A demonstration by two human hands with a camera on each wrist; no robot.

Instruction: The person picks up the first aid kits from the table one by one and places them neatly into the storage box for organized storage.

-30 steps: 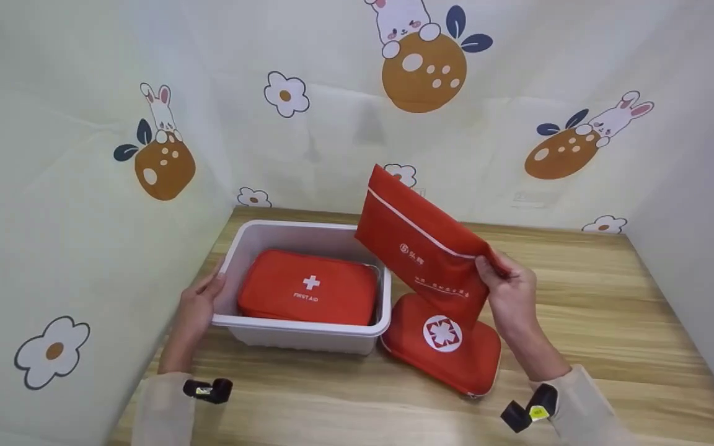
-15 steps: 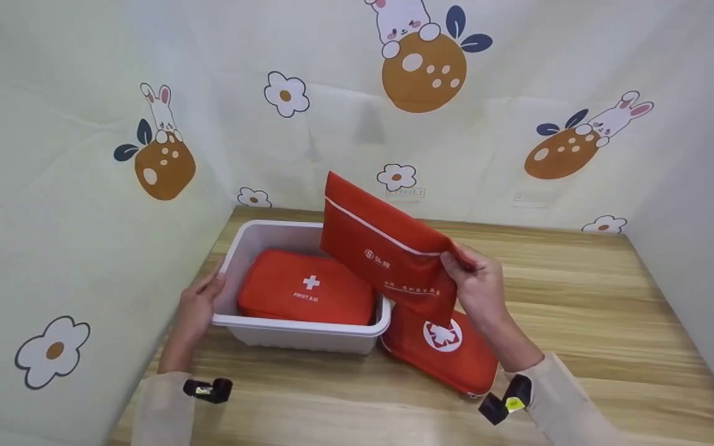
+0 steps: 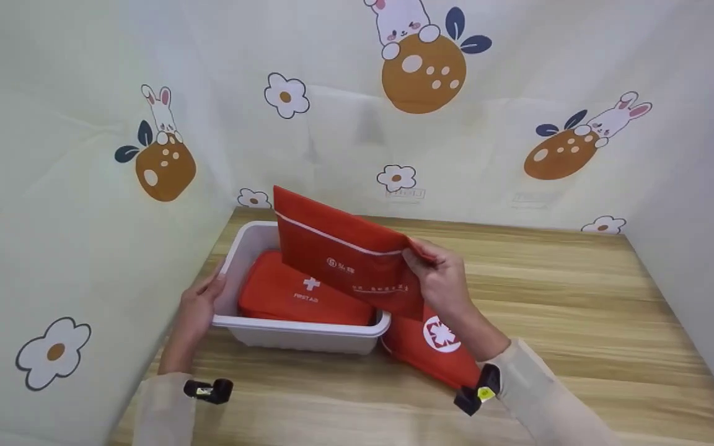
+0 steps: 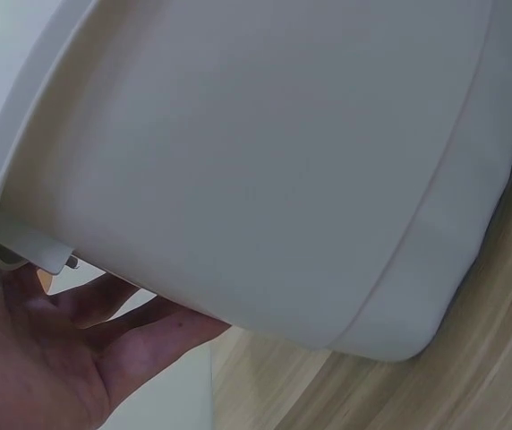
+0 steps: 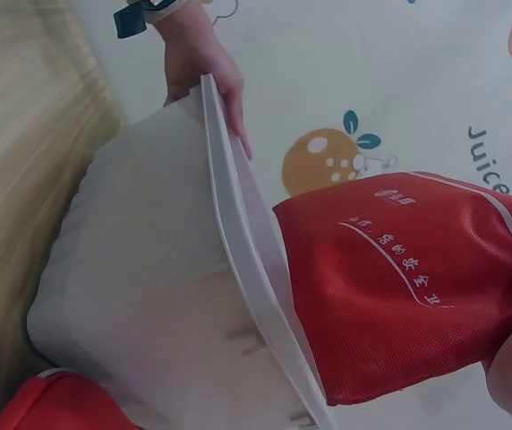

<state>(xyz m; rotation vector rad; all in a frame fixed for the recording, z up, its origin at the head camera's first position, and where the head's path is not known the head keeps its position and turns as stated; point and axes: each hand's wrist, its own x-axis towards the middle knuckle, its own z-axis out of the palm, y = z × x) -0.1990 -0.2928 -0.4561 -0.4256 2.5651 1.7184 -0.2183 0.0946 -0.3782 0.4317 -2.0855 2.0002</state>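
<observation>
Holding the red fabric pouch (image 3: 348, 248): the right hand (image 3: 447, 282), pinching its right end, thumb on the printed face just below the white stripe.
Pouch: raised above the right part of the bin, tilted with its left end higher; white lettering and a small round logo face the wearer. I cannot tell whether its lower edge touches the rim.
Left hand (image 3: 198, 306): grasping the left side of the white plastic bin (image 3: 307, 339), thumb over the rim, fingers under it outside the wall, as the left wrist view shows.
Bin: upright on the wood-grain table (image 3: 586, 310).
FIRST AID bag (image 3: 276, 291): red, lying inside the bin with its white cross up, its upper right part hidden by the pouch.
Red case (image 3: 419, 350): flat on the table just beside the bin's right end, white round emblem up, partly covered by the pouch and right arm.
Backdrop (image 3: 487, 142): pale cloth with rabbits, oranges and flowers.
Wrists: a black camera (image 3: 208, 390) at each light sleeve.
</observation>
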